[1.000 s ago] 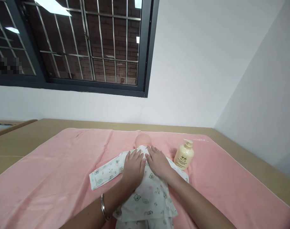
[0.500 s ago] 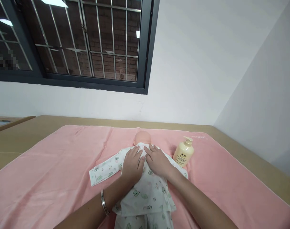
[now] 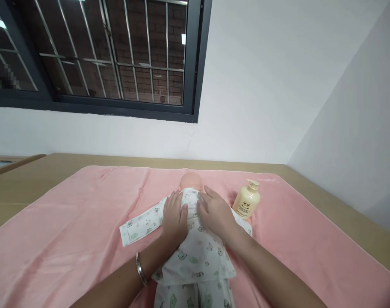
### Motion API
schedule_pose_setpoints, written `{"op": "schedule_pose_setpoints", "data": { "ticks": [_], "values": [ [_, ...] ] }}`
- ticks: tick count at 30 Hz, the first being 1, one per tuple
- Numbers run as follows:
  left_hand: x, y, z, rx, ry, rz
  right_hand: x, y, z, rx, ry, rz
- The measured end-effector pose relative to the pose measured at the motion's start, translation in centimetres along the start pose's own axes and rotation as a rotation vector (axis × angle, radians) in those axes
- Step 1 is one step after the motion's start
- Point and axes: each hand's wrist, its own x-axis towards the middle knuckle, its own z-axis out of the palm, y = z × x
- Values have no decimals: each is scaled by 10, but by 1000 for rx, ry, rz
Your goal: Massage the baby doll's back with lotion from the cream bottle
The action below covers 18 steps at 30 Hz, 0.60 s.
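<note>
A baby doll [image 3: 195, 252] in a white top and trousers with small green prints lies on a pink cloth [image 3: 79, 231], the back of its bald head away from me. My left hand [image 3: 175, 216] rests flat on the left side of its upper back, fingers stretched out. On the right shoulder side lies my right hand [image 3: 216, 214], its fingers extended and slightly blurred. The doll's left-hand sleeve is spread out on the cloth; my right hand and forearm partly cover the other sleeve. Neither hand grasps anything.
A pale yellow pump bottle [image 3: 246, 200] stands beside the doll's right-hand sleeve, slightly tilted in view. The cloth covers a wooden surface [image 3: 69, 158] against a white wall [image 3: 246, 85]. A dark-framed barred window [image 3: 118, 55] is at upper left.
My hands have moved apart on the doll's upper back, the left one outward to the left, the right one toward the right shoulder. The view has tilted slightly.
</note>
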Motion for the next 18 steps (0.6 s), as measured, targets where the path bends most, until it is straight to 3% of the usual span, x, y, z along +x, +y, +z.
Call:
{"op": "schedule_pose_setpoints", "data": {
  "ticks": [2, 6, 12, 18],
  "values": [
    [-2, -1, -1, -33, 59, 30, 5, 1, 14, 15, 96, -58],
    [-5, 1, -3, -91, 143, 46, 4, 0, 35, 19, -46, -191],
    [-3, 4, -6, -96, 124, 43, -4, -5, 34, 8, 20, -198],
    [-3, 4, -7, -120, 90, -25, -3, -4, 38, 28, -88, -178]
  ]
}}
